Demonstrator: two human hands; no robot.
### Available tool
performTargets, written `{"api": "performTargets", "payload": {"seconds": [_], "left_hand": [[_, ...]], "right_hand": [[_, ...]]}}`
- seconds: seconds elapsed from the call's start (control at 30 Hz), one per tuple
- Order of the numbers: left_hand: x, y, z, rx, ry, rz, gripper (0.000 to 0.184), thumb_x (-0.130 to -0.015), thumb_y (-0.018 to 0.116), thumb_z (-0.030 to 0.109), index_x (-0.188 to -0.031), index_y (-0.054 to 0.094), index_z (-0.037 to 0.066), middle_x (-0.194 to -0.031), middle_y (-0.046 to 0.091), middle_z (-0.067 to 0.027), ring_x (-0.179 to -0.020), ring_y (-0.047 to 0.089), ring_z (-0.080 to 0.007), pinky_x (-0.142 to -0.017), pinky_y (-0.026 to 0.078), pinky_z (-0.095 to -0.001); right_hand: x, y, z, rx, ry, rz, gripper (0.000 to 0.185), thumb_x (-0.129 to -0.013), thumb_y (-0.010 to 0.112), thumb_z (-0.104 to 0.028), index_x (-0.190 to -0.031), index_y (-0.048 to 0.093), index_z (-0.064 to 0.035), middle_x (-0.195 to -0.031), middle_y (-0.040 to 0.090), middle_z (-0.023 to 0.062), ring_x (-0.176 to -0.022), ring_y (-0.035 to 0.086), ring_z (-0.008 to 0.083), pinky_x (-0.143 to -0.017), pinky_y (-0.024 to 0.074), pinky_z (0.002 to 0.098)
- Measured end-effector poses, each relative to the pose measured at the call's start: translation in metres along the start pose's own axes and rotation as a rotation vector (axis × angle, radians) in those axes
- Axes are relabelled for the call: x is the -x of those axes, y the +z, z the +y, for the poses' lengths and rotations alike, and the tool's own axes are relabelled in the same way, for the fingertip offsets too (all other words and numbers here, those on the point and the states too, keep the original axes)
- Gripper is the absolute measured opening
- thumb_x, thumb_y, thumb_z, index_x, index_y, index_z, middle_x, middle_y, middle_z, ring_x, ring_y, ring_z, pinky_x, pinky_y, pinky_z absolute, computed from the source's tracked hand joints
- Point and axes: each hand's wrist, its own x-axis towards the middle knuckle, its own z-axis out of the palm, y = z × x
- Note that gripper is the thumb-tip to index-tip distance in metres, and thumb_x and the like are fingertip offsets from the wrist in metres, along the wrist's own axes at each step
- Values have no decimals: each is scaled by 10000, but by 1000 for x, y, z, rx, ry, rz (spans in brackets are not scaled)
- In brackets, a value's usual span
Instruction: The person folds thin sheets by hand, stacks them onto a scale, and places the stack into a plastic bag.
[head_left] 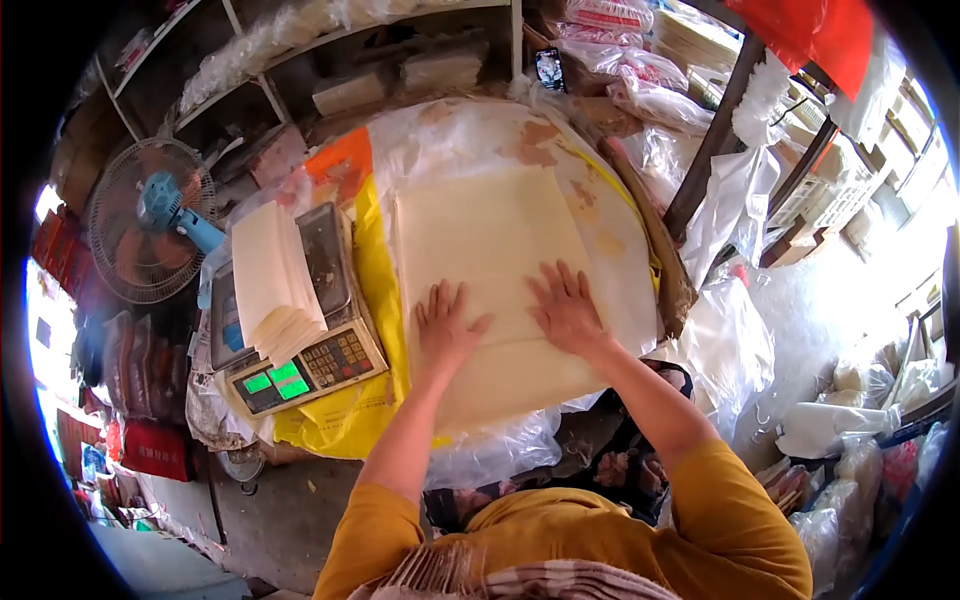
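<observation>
A large cream-coloured sheet, or stack of thin sheets, [490,230] lies flat on the covered table in front of me. My left hand [445,325] rests palm down on its left part, fingers spread. Flat on the right part lies my right hand [565,308], its fingers also spread. A crease or fold line runs across the sheet near both hands. To the left stands a digital scale [345,355] with lit green displays. On its metal pan sits a folded stack of similar cream sheets [275,270], partly hanging over the keypad.
Yellow plastic [345,425] lies under the scale, and clear plastic [500,450] hangs at the table's near edge. A standing fan [155,215] is at the left. Shelves [330,40] line the back, with a phone [549,70] propped there. Bagged goods [660,100] are piled back right.
</observation>
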Motion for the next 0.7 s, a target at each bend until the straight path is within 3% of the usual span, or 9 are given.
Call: {"api": "performTargets", "payload": {"seconds": [0.17,0.23,0.27,0.3,0.4,0.43,0.47,0.6,0.7], "left_hand": [[-1,19,-15,204,-31,176,766,-824,646,352,-1443,274,94,-1487,239,-199,-1382,237,-285,-1111,196,-459],[12,5,3,689,-233,381,796,-788,667,243,-1438,256,39,-1473,259,-211,-1378,243,-289,-1108,219,-417],[24,-1,14,933,-338,478,812,-770,677,189,-1436,247,12,-1466,269,-217,-1376,246,-292,-1106,231,-397],[36,-6,21,1427,-641,259,805,-752,643,115,-1438,238,4,-1432,338,-192,-1339,313,-278,-1078,286,-348],[61,2,14,1481,-471,39,784,-721,611,64,-1421,266,-18,-1377,410,-192,-1298,376,-286,-1061,317,-368],[63,12,4,1203,-435,205,738,-693,551,-61,-1396,335,6,-1280,504,-99,-1177,474,-181,-965,397,-294],[59,13,-20,1098,-192,259,781,-679,546,-66,-1418,306,11,-1349,460,-97,-1195,464,-174,-976,388,-296],[44,-142,-57,1217,-48,547,822,-671,546,-76,-1442,277,23,-1426,380,-114,-1188,489,-180,-987,402,-282],[38,-243,-98,1159,-178,562,802,-683,555,-68,-1434,285,10,-1343,473,-116,-1127,542,-192,-978,416,-292]], "right_hand": [[2,-2,-5,-4,106,-111,503,-897,505,-408,-1318,471,-135,-1363,431,133,-1264,370,350,-1035,252,540],[-3,-30,-34,-91,348,-319,485,-904,492,-411,-1280,502,-105,-1329,468,136,-1235,395,346,-1018,262,542],[2,-33,-46,-127,291,-338,477,-905,493,-403,-1267,507,-93,-1313,483,131,-1226,402,342,-1012,264,540],[13,-34,-60,-162,232,-359,470,-905,495,-396,-1254,512,-81,-1297,498,126,-1216,410,339,-1007,266,539],[45,-10,-72,-207,105,-232,448,-902,509,-357,-1242,514,-65,-1279,516,113,-1213,417,320,-1000,273,532],[46,1,-71,-230,50,-153,440,-901,516,-341,-1242,513,-63,-1278,518,110,-1216,417,312,-1000,276,529],[45,-9,-65,-269,-18,-163,436,-894,530,-296,-1267,496,-72,-1303,504,83,-1232,410,293,-1020,264,526],[47,-10,-61,-328,-28,-141,425,-875,555,-215,-1268,493,-65,-1375,436,68,-1289,367,285,-1058,244,546],[48,-12,-61,-329,-20,-142,436,-879,547,-209,-1281,481,-56,-1373,434,70,-1294,360,287,-1064,233,557]]}}
